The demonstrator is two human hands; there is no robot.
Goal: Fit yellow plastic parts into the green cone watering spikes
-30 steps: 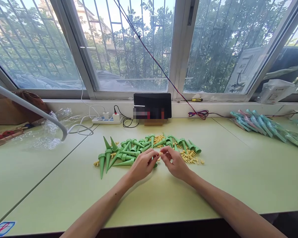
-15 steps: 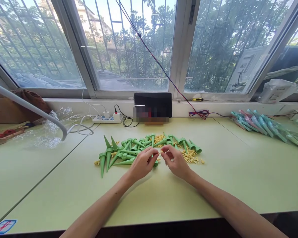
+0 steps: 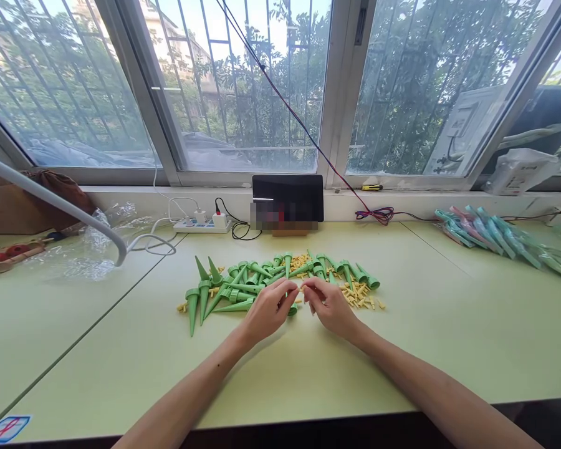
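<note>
A heap of green plastic cone spikes lies on the pale green table, mixed with small yellow plastic pieces. My left hand is closed round one green spike, whose wide end shows below the fingers. My right hand pinches a small yellow piece at its fingertips and holds it against the left hand's fingers. Both hands meet just in front of the heap.
A black screen stands at the window sill, with a white power strip and cables to its left. A white curved tube and clear plastic wrap lie at the left. Teal packets are piled at the right.
Both hands have stayed together in front of the heap; the fingertips have shifted slightly closer, with the yellow piece held between them.
</note>
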